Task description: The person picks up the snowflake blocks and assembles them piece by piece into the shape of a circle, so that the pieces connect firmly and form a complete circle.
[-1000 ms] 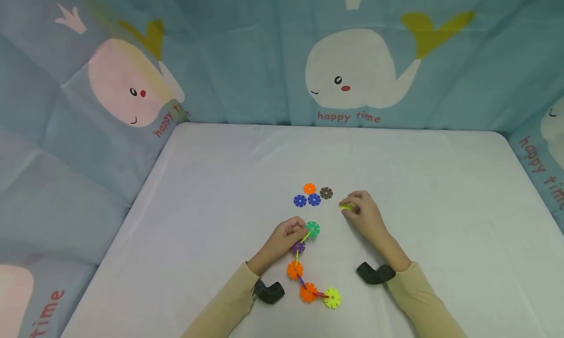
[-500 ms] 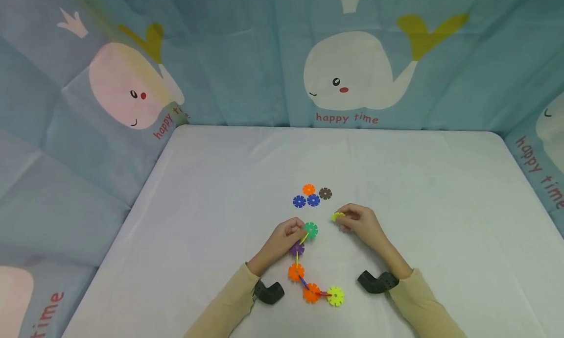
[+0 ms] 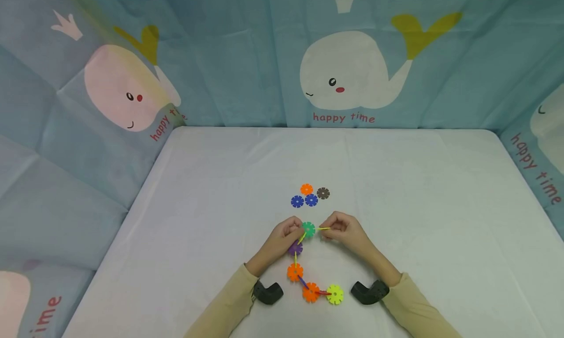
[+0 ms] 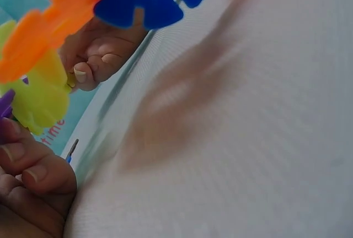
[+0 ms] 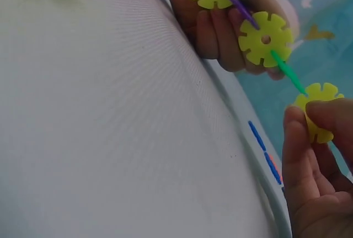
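Currently, the right hand [image 3: 348,233] pinches a yellow slotted disc [image 3: 323,228] at three o'clock from the green disc [image 3: 310,231]; the left hand [image 3: 283,236], fingers curled, grips the disc chain [image 3: 292,273], trailing toward six o'clock.

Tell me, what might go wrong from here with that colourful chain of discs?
The right-hand grip pinches a yellow notched plastic disc beside a green notched plastic disc; the slots might not line up.

The left-hand grip holds the chain of multicoloured plastic discs near one end only, so a push could twist or loosen joints farther along.

Four loose notched plastic discs lie just beyond both grips and might get knocked aside.
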Tool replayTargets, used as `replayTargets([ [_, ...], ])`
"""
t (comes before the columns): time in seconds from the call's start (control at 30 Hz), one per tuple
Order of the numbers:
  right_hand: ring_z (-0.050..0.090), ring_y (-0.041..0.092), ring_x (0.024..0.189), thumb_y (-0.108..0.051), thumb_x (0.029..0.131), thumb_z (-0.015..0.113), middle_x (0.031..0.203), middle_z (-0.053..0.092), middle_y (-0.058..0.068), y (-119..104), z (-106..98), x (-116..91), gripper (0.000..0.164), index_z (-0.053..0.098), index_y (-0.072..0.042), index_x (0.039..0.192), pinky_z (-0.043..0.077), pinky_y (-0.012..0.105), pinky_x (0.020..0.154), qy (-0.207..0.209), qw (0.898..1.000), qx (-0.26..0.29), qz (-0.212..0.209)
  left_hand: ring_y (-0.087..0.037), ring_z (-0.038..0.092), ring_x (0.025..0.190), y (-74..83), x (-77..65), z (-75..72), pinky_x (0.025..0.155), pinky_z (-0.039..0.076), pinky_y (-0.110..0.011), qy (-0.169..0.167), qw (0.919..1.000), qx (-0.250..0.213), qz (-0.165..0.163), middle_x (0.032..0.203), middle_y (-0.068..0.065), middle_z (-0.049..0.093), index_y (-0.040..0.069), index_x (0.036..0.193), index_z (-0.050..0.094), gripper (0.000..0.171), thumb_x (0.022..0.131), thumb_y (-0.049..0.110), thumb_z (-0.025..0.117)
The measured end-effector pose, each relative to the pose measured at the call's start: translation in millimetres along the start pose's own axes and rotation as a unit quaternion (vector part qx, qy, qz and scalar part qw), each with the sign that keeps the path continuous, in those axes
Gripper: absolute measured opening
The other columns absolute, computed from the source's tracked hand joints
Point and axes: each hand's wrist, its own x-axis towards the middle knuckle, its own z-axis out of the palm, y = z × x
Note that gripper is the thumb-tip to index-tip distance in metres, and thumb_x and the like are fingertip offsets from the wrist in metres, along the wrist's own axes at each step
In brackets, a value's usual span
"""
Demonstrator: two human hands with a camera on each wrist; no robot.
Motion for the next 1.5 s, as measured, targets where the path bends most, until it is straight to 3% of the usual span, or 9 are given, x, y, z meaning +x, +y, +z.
replayTargets([
  [0.13,0.061,0.026,0.069,0.011,0.081,0.057,0.084,0.059,0.024,2.2,2.5,-0.3,0.005,0.056,0.009,0.086,0.05,0.034,0.061,0.005,1.0,0.009,0.008,-0.006,0.034,0.049,12.9,-4.1,1.1,0.049,0.029,-0.02,-0.005,1.0,0.005,0.007,0.057,0.002,0.039,-0.004,0.09,0.047,0.009,0.092,0.003,0.044],
  [0.33,0.06,0.023,0.062,0.002,0.081,0.062,0.076,0.062,0.018,3.9,4.8,-0.3,0.007,0.056,0.007,0.082,0.05,0.033,0.057,0.026,0.999,-0.003,0.023,-0.007,0.035,0.049,14.5,-3.9,0.5,0.049,0.03,-0.019,-0.022,0.9996,0.006,0.015,0.058,0.0,0.04,-0.005,0.092,0.048,0.012,0.094,0.005,0.043],
  [0.47,0.06,0.026,0.063,0.009,0.081,0.059,0.077,0.061,0.021,-5.1,6.9,-0.2,0.001,0.057,0.008,0.081,0.05,0.033,0.058,0.031,0.999,-0.011,0.024,-0.008,0.036,0.049,13.6,-2.7,0.0,0.048,0.031,-0.019,-0.028,0.9995,0.004,0.013,0.058,0.0,0.04,-0.006,0.092,0.047,0.013,0.094,0.005,0.042],
  [0.57,0.061,0.03,0.067,0.016,0.08,0.055,0.08,0.06,0.026,-8.9,7.0,-0.1,0.006,0.057,0.01,0.082,0.05,0.034,0.061,0.029,0.999,-0.013,0.012,-0.008,0.036,0.049,13.7,-2.4,-0.3,0.047,0.03,-0.019,-0.028,0.9995,0.0,0.016,0.058,0.001,0.04,-0.007,0.093,0.047,0.012,0.094,0.004,0.042],
  [0.73,0.062,0.029,0.07,0.013,0.08,0.057,0.084,0.06,0.026,-2.1,4.4,0.1,0.004,0.057,0.011,0.084,0.05,0.033,0.063,0.03,1.0,-0.002,-0.005,-0.01,0.035,0.048,12.8,-1.9,-1.2,0.046,0.029,-0.019,-0.031,0.999,-0.01,0.031,0.058,0.002,0.04,-0.007,0.094,0.046,0.011,0.094,0.003,0.04],
  [0.93,0.063,0.028,0.069,0.01,0.08,0.059,0.083,0.061,0.024,-1.0,4.0,0.3,0.005,0.058,0.012,0.084,0.05,0.032,0.062,0.039,0.999,0.003,0.007,-0.011,0.035,0.049,12.5,-2.3,-0.8,0.046,0.029,-0.019,-0.025,0.9994,-0.008,0.025,0.058,0.0,0.04,-0.008,0.095,0.046,0.013,0.095,0.003,0.04],
  [1.13,0.061,0.035,0.073,0.011,0.079,0.059,0.085,0.061,0.025,-15.4,5.4,2.1,0.007,0.06,0.012,0.086,0.05,0.033,0.064,0.028,0.999,-0.004,0.028,-0.009,0.035,0.049,13.0,-2.1,-1.4,0.048,0.03,-0.019,-0.02,0.9996,0.0,0.019,0.058,0.0,0.039,-0.009,0.095,0.047,0.014,0.095,0.004,0.04],
  [1.33,0.061,0.035,0.072,0.011,0.08,0.058,0.082,0.061,0.026,-25.2,5.6,1.0,0.006,0.06,0.015,0.084,0.05,0.032,0.063,0.011,0.999,-0.029,0.03,-0.007,0.035,0.049,11.8,-1.5,-5.0,0.048,0.029,-0.019,-0.053,0.9983,-0.011,0.022,0.057,0.002,0.038,-0.01,0.093,0.047,0.014,0.094,0.002,0.039],
  [1.5,0.06,0.035,0.068,0.014,0.079,0.057,0.077,0.06,0.025,-21.7,4.6,0.1,0.004,0.059,0.015,0.082,0.05,0.033,0.059,-0.007,0.999,-0.032,-0.011,-0.007,0.034,0.05,11.1,-1.8,-6.3,0.049,0.03,-0.019,-0.077,0.9965,-0.025,0.021,0.059,0.001,0.038,-0.009,0.092,0.046,0.012,0.094,0.0,0.039],
])
